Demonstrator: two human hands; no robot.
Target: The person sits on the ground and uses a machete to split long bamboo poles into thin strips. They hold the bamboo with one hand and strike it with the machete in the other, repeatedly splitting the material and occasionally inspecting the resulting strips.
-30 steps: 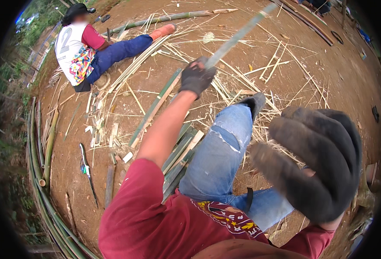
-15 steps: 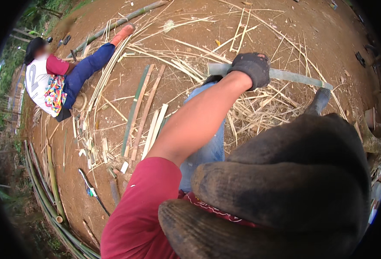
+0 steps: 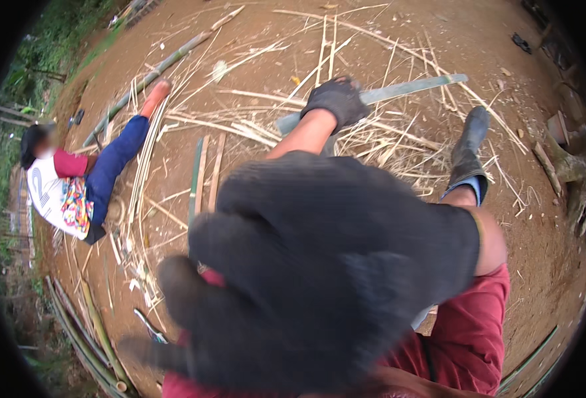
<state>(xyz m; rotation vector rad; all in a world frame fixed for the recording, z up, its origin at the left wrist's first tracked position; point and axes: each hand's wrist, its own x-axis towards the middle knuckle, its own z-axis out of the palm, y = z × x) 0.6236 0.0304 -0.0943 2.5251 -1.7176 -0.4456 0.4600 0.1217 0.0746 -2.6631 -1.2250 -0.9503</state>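
Left hand (image 3: 336, 99), in a dark knit glove, is extended out over the dirt ground (image 3: 399, 40), fingers wrapped tight round a long pale green bamboo strip (image 3: 415, 86). The strip runs from the grip out to the right, roughly level, its far end over scattered bamboo slivers (image 3: 253, 99). Right hand (image 3: 319, 278), same kind of glove, is up very close to the lens and fills the middle of the frame; fingers spread apart and slightly curled, nothing seen in it, though the palm side is hidden. Well apart from the strip. Red sleeve (image 3: 472, 331) sits behind the right hand, and a dark boot (image 3: 468, 149) rests on the ground to the right of the strip. Another person (image 3: 74, 186) sits on the ground at far left, white top, blue trousers, leg stretched toward a long bamboo pole (image 3: 167, 63). More green poles (image 3: 87, 331) are stacked along the lower left edge. A knife-like tool (image 3: 150, 326) lies in the dirt nearby.
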